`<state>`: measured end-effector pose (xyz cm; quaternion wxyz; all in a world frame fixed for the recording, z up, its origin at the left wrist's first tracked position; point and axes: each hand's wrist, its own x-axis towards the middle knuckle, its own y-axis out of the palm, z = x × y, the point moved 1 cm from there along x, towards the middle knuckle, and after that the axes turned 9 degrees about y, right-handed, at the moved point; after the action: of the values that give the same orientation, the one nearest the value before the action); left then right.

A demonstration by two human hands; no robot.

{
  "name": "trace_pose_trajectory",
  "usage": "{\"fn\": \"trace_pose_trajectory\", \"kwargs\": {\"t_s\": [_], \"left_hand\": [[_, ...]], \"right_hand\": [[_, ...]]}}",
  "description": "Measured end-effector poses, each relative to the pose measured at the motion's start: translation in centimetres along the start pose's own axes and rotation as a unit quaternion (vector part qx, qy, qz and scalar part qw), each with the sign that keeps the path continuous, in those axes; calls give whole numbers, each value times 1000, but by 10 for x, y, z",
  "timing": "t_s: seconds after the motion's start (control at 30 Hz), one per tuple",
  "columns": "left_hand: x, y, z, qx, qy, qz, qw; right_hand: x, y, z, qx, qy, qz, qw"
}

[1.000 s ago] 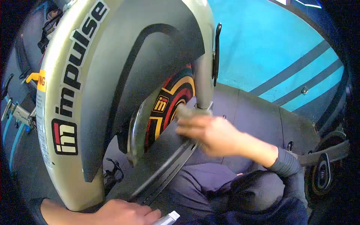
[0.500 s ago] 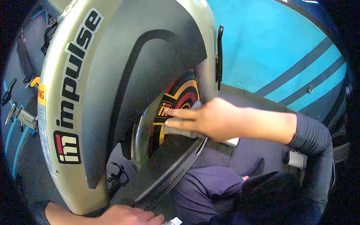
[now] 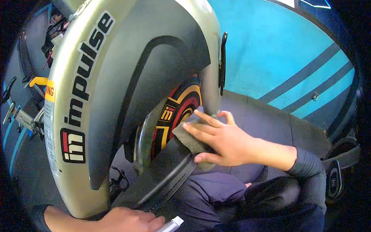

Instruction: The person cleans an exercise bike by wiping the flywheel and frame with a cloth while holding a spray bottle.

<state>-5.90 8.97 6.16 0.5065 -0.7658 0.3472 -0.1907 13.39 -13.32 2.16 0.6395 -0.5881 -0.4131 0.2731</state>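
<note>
Fingers of the right hand (image 3: 224, 141) press a soft grey cloth (image 3: 192, 142) flat against the glossy curved frame (image 3: 170, 162).

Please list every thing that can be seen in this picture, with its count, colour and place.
exercise bike cover: one, beige-grey with black "impulse" lettering, fills the left and centre.
flywheel: one, black with red and yellow rings, behind the cover, centre.
cloth: one, grey-brown, pressed on the dark guard beside the flywheel.
warning label: one, yellow, left edge of the cover.
wall: one, blue with dark grey stripes, upper right.
white object: one, bottom centre, by the left hand; kind unclear.
right hand: flat on the cloth, centre.
left hand: bottom edge, under the cover.
</note>
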Motion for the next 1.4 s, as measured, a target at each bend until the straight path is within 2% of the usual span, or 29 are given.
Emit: {"fn": "trace_pose_trajectory", "kwargs": {"t_s": [0.03, 0.07, 0.1, 0.17, 0.23, 0.3, 0.37, 0.43, 0.47, 0.57, 0.7, 0.77, 0.83, 0.9, 0.93, 0.97, 1.0, 1.13, 1.17, 1.23, 1.3, 1.33, 1.4], "left_hand": [[-3, -2, 2, 1, 1, 1, 1000], [-7, -3, 5, 48, 4, 87, 995], [-9, -3, 7, 94, 7, 172, 981], [-8, -3, 8, 100, 3, 181, 978], [-5, -1, 7, 106, -2, 191, 976], [-2, 0, 0, -14, 9, -7, 1000], [-2, -2, -2, -14, 6, -3, 1000], [-2, -3, -1, -12, 5, 1, 1000], [-2, -2, -1, -6, 5, 5, 1000], [-2, -1, -1, -2, 6, 10, 1000], [-1, -3, -2, -5, 2, 14, 1000], [-2, -3, -1, -12, -5, 20, 1000], [-4, -3, 1, -17, -16, 27, 999], [-10, -3, 4, 119, 5, 146, 982], [-8, -4, 4, 117, 4, 146, 982], [-3, -4, 1, 50, -3, 86, 995], [-1, -5, 0, -16, -10, 25, 1000], [-1, -4, 1, -11, 5, 11, 1000], [-1, -4, 0, -6, 8, 17, 1000], [-3, -3, -1, 0, 16, 24, 1000], [-2, -2, 0, 0, 13, 31, 999], [-1, -2, -1, -1, 13, 29, 1000], [-1, -2, -1, 6, 5, 48, 999]], "right_hand": [[4, 7, 2, -2, -3, -41, 999], [6, 18, 5, 68, -42, -66, 995], [10, 32, 2, 69, -41, -65, 995], [16, 52, -2, 161, -60, -153, 973], [28, 51, -11, 151, -70, -162, 973], [39, 51, -23, 152, -73, -135, 976], [47, 49, -26, 150, -60, -161, 974], [52, 44, -25, 162, -5, -112, 980], [52, 42, -23, 180, 40, -40, 982], [43, 43, -8, 168, 43, -83, 981], [20, 43, 20, 132, -32, -126, 983], [12, 39, 32, 164, -109, -123, 973], [12, 38, 26, 188, -131, -117, 966], [16, 33, 12, 135, -161, -122, 970], [18, 34, 5, 131, -121, -116, 977], [23, 33, -6, 118, -118, -138, 976], [28, 35, -18, 132, -75, -136, 979], [37, 38, -31, 144, 40, -151, 977], [36, 37, -27, 141, 40, -152, 977], [34, 34, -8, 181, 71, -111, 975], [30, 36, 9, 231, -13, -163, 959], [26, 32, 23, 246, -32, -155, 956], [19, 30, 51, 214, -123, -177, 953]]}}
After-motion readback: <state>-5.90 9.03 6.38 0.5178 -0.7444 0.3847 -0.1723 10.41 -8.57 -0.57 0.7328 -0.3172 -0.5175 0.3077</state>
